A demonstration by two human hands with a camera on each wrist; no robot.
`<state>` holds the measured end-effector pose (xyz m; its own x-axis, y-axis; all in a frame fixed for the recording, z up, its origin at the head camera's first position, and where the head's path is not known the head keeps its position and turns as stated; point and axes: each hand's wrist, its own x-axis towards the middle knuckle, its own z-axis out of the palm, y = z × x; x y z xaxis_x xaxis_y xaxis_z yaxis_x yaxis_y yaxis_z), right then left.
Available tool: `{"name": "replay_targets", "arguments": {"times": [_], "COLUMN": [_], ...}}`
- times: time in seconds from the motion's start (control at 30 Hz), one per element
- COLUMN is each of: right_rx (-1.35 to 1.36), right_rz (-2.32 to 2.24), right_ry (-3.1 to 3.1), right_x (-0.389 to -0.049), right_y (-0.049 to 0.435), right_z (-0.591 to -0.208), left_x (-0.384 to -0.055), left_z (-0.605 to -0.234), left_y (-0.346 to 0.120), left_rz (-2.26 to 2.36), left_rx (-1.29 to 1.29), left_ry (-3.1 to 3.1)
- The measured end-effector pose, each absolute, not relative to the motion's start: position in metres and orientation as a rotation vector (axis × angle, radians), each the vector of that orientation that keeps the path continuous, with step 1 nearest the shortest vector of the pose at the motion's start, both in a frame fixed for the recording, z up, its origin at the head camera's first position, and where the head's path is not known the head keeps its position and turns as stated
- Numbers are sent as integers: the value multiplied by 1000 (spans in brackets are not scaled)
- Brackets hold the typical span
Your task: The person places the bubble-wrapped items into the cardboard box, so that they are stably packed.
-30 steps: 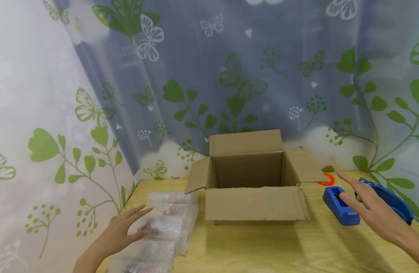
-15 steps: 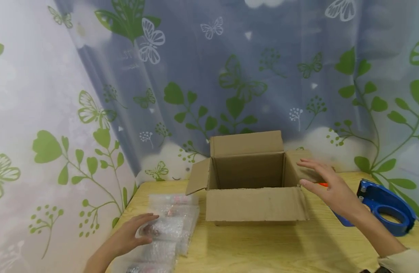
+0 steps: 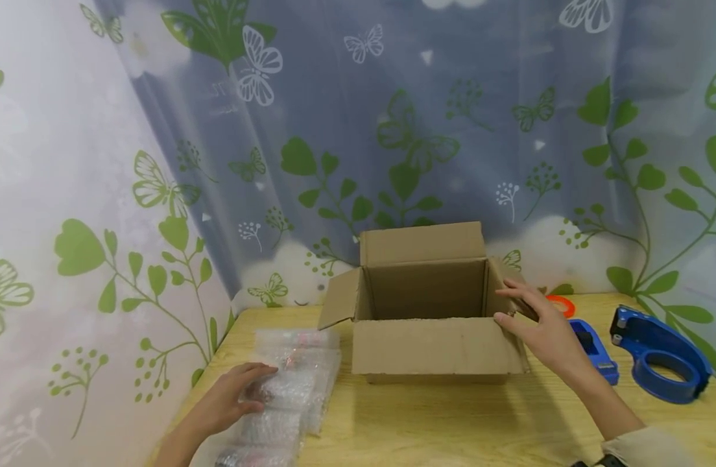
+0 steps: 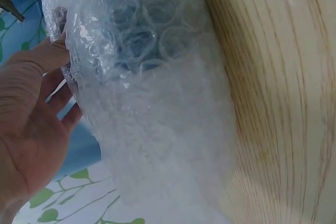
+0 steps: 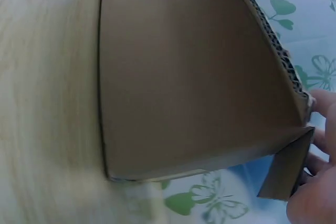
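Observation:
An open cardboard box [image 3: 434, 347] stands upright in the middle of the table, flaps spread outward. My right hand [image 3: 545, 331] holds its front right corner, thumb at the rim and fingers over the right flap. In the right wrist view, the fingers [image 5: 319, 141] show beside a small flap [image 5: 287, 167] at that corner. On the left, my left hand [image 3: 229, 399] lies over a row of bubble-wrapped packages [image 3: 285, 389], fingers loosely bent and thumb apart. The left wrist view shows it alongside one clear bubble-wrap package [image 4: 152, 98] with something dark inside.
Right of the box are a blue tape dispenser [image 3: 594, 350], a larger blue hand-held tape cutter [image 3: 664, 363] and an orange-red ring [image 3: 562, 305]. The wooden table [image 3: 428, 421] meets a curtain [image 3: 451, 162] printed with leaves and butterflies at the back and left.
My right hand has moved left from above the tape dispenser to the box's right corner, and the right flap now hangs lower. My left hand has shifted slightly right over the packages.

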<state>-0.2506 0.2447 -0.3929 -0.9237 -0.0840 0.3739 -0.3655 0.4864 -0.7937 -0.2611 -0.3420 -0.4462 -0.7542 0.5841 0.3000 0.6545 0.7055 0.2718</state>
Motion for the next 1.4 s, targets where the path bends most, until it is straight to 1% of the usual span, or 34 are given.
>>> {"name": "replay_targets", "arguments": {"times": [0.23, 0.5, 0.77, 0.93, 1.2, 1.4], "right_rx": [309, 323, 353, 320, 263, 263], "right_rz": [1488, 1494, 1429, 1439, 1408, 1403], "right_ry": [-2325, -2193, -2107, -2086, -2097, -2087], "right_x": [-253, -256, -259, -259, -260, -260], "right_y": [237, 232, 227, 227, 226, 226], "right_z": [-413, -424, -433, -435, -435, -437], "left_x": [-264, -264, -257, -255, -248, -250], "left_z": [-448, -444, -418, -404, -371, -354], "left_y": [-341, -338, -338, -338, -332, -322], "left_rz": [-526, -481, -543, -566, -598, -592], "left_rx": [-993, -937, -776, -771, -763, -771], "left_ry": [-2695, -2708, -2770, -2709, -2604, -2533]}}
